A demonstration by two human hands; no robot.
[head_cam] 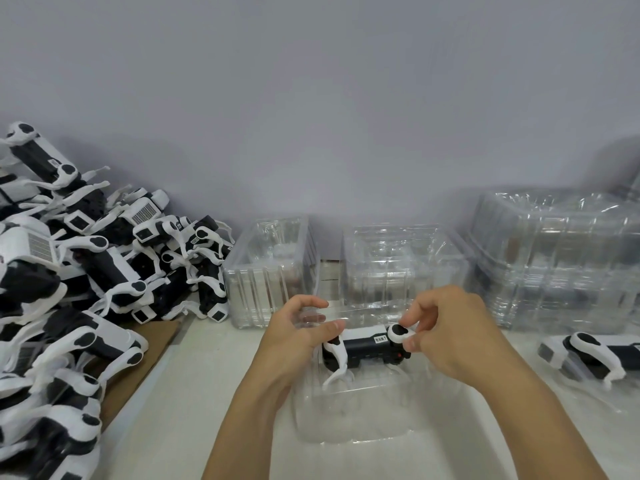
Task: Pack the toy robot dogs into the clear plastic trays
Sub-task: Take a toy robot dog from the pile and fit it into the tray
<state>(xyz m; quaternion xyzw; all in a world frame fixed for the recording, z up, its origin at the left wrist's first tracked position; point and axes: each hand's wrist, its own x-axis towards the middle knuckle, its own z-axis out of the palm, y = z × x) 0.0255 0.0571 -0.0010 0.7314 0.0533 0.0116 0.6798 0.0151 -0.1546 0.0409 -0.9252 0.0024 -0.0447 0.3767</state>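
Head view: toy robot dog (367, 346) held over a clear plastic tray (363, 410).
Left hand (298, 336) grips its rear; right hand (446, 327) pinches a front leg joint. Tray edges are hard to trace; the dog pile (79, 271) is cut off left; bare table (180, 410) lies between.

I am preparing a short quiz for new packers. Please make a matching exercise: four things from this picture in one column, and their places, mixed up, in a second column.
Things:
1. pile of toy dogs
2. toy dog in the hands
3. lone toy dog
4. stacks of empty trays

Places:
A. far right edge of the table
B. along the back wall
C. centre, over a clear tray
D. left side

Pairs: 1-D, 2-C, 3-A, 4-B
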